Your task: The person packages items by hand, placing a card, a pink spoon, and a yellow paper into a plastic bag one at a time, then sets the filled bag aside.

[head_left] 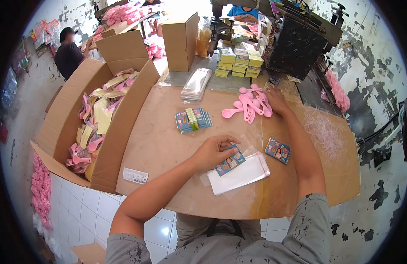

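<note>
My left hand [219, 151] pinches a blue printed card [229, 163] between thumb and fingers. Beneath the card lies a stack of clear plastic bags [245, 175] with a white look. At the far side of the cardboard-covered table, my right hand [277, 100] reaches to the right edge of a pile of pink plastic spoons [248, 104], its fingers stretched out and partly hard to see. A small stack of blue cards [277, 151] sits below my right forearm. To the left is a banded bundle of similar cards [193, 120].
A large open carton [137, 105] at the left holds bagged pink spoons and yellow cards. Clear bags [197, 83], yellow-edged card stacks [238, 61] and a black machine [293, 46] stand at the back. Plastic shreds [324, 132] lie right. Other people [71, 55] are beyond.
</note>
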Available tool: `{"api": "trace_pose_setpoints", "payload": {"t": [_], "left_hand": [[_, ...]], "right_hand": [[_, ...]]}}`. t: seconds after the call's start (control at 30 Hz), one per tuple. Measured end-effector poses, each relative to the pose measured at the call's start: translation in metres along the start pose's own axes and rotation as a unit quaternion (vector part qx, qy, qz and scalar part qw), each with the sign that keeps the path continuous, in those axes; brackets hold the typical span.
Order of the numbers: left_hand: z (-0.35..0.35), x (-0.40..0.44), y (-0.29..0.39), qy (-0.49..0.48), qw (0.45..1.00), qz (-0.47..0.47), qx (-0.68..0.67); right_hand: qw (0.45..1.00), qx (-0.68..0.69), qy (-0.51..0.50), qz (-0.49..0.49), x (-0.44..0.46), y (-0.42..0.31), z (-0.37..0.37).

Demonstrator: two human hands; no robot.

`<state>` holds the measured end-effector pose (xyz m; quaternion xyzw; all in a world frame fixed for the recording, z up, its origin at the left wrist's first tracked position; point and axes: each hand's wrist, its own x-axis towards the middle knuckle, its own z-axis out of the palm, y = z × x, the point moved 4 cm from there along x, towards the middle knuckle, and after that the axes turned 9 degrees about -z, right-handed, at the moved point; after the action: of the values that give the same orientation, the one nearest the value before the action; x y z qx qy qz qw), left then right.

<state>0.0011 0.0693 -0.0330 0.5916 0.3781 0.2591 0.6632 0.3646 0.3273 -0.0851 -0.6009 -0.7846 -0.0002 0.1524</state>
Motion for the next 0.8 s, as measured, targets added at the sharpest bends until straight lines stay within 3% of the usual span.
{"api": "trace_pose_setpoints", "payload": {"t": [0.07,0.3,0.4,0.53,0.63,0.73,0.8], "left_hand": [[0.000,0.001,0.001,0.001,1.000,0.008,0.001],[0.001,0.001,-0.001,-0.002,1.000,0.016,0.025],[0.002,-0.001,0.002,-0.007,1.000,0.015,0.025],[0.003,0.001,-0.001,-0.009,1.000,0.013,0.024],[0.004,-0.004,0.007,-0.002,0.999,0.006,0.035],[0.002,0.000,0.001,-0.013,0.999,0.006,0.042],[0.002,0.000,0.001,-0.015,0.999,0.012,0.042]], "right_hand": [[0.997,0.050,-0.007,0.056,-0.024,-0.065,-0.033],[0.985,0.158,-0.025,-0.062,-0.062,-0.111,-0.042],[0.993,0.086,-0.010,-0.082,-0.091,-0.130,-0.043],[0.990,0.090,-0.014,-0.112,-0.116,-0.139,-0.051],[0.986,0.099,0.096,-0.092,-0.133,-0.155,-0.087],[0.998,0.034,0.012,-0.046,-0.152,-0.172,-0.109],[0.990,0.138,-0.011,-0.026,-0.154,-0.173,-0.106]]}}
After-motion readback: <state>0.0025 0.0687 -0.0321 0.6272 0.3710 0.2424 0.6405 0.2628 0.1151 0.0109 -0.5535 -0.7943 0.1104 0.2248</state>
